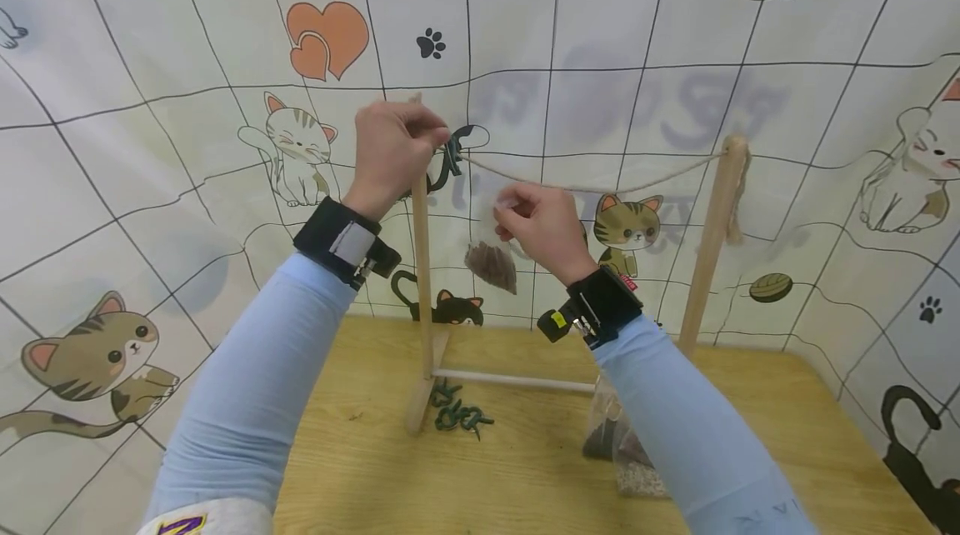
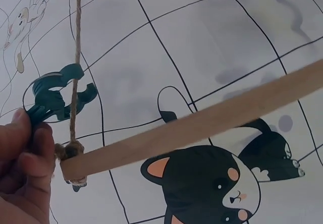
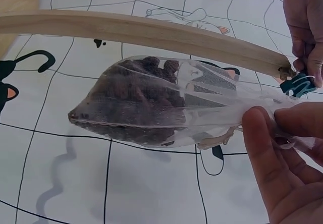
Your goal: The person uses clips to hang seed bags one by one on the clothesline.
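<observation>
My left hand [image 1: 397, 152] pinches a dark green plastic clip [image 2: 53, 95] by its handles, near the top of the left wooden post [image 1: 422, 285]. In the left wrist view the clip's jaws stand apart, and the twine [image 2: 76, 32] passes across them close to its knot at the post end. Lower and to the right, my right hand [image 1: 547, 227] holds the gathered top of a sheer white mesh bag [image 3: 136, 103] between thumb and fingers. Dark brown pieces fill the bag's lower part, which hangs below the twine in the head view.
The twine sags across to the right wooden post [image 1: 712, 252]. A white rod [image 1: 517, 381] joins the posts low down. Several green clips [image 1: 457, 416] lie on the wooden table [image 1: 517, 493] by the left foot. Filled bags [image 1: 637, 472] sit partly behind my right forearm. A cat-print sheet [image 1: 510, 27] surrounds the table.
</observation>
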`<act>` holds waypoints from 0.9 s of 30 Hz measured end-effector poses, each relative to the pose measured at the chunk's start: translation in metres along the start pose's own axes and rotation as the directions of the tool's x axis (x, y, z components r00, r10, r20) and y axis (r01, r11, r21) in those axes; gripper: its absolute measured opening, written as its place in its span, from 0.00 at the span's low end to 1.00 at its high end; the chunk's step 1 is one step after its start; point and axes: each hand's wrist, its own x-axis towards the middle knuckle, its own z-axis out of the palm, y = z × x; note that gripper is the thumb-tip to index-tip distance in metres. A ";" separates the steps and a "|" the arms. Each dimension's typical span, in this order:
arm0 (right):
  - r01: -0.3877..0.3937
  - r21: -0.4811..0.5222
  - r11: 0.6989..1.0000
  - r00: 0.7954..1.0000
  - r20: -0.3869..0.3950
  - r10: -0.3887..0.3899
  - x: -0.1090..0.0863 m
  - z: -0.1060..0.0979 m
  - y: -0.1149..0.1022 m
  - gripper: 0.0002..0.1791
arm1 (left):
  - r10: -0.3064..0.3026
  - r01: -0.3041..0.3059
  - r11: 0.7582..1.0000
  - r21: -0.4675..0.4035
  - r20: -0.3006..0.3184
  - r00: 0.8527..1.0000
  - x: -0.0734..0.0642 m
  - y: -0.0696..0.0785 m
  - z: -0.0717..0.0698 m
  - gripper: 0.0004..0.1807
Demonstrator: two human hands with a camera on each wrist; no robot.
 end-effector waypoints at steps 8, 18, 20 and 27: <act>-0.044 0.008 0.999 0.998 -0.035 0.044 0.026 0.003 -0.013 0.08 | -0.089 0.093 0.993 -0.076 0.061 0.994 -0.003 -0.001 0.001 0.05; -0.047 0.044 0.998 0.998 -0.028 0.049 0.042 0.007 -0.023 0.10 | -0.103 0.107 0.993 -0.053 0.068 0.992 -0.007 0.000 0.004 0.06; -0.041 0.064 0.997 0.999 -0.022 0.042 0.043 0.008 -0.024 0.10 | -0.091 0.093 0.995 -0.047 0.061 0.994 -0.008 0.000 0.005 0.07; -0.047 0.104 0.993 0.999 -0.007 0.048 0.043 0.008 -0.026 0.10 | -0.066 0.072 0.996 -0.056 0.100 0.993 -0.012 0.002 0.003 0.10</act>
